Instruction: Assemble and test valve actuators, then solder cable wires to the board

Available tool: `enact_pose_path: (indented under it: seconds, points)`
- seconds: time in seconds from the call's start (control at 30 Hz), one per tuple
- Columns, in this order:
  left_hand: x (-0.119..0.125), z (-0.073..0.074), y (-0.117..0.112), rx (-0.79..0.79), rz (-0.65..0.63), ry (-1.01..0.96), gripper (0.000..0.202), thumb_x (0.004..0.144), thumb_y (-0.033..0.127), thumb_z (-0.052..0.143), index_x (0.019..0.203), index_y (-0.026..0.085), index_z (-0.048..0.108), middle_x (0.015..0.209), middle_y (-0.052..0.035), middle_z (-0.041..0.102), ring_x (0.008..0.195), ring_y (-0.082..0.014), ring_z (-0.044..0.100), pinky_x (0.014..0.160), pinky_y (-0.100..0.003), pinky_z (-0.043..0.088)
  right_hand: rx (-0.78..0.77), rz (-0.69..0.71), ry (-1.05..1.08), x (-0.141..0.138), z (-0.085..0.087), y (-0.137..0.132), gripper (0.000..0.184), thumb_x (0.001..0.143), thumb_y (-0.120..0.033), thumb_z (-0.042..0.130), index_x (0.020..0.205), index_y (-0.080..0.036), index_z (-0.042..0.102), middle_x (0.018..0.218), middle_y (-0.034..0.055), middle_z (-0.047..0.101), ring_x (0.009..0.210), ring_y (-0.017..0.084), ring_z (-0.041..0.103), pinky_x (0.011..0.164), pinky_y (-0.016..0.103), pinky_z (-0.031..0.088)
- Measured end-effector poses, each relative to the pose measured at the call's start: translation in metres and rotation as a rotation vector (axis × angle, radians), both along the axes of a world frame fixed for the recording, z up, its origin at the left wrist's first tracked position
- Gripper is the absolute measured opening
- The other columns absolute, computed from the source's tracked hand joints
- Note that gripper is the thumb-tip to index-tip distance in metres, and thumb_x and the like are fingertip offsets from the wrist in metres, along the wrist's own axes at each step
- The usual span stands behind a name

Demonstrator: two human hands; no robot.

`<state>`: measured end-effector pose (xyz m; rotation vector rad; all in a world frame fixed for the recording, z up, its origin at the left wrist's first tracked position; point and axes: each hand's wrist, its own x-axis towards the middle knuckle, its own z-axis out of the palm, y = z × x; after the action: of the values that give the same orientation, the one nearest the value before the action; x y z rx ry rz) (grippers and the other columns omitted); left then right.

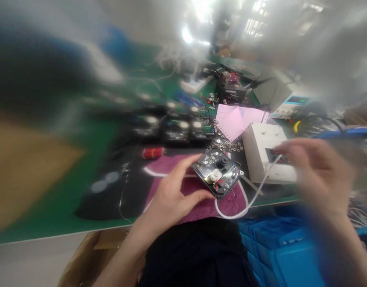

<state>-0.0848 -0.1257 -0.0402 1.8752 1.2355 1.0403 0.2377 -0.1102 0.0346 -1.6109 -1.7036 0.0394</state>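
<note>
In the middle, the left hand holds a square black gadget, fingers partly open around its edges, over a purple cloth. On the right, the right hand curls by a white box; I can't tell if its fingers hold the white cord.

The circuit-board unit has a dark, glossy face, rough with small parts; its lens barrel looks like black plastic. The white cable has a smooth, rubbery-looking jacket. The purple cloth is soft and fuzzy, bound in smoother white edging. The white box is smooth and matt, painted metal or plastic. Pink paper looks matt, the small parts shiny metal, the blue crate smooth plastic.
</note>
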Motion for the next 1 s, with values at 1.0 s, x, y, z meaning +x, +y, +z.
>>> enact_pose_path:
  seconds: [1.0]
  points:
    - [0.013,0.041,0.051,-0.038,0.031,-0.020,0.090,0.069,0.061,0.092,0.144,0.019,0.063,0.142,-0.0119,0.072,0.129,-0.0347,0.069,0.115,-0.050,0.054,-0.311,0.158,0.311,-0.086,-0.026,-0.004,0.083,0.077,-0.056,0.094,0.149,-0.028,0.062,0.124,0.0093,0.078,0.099,0.030,0.080,0.093,0.050,0.069]
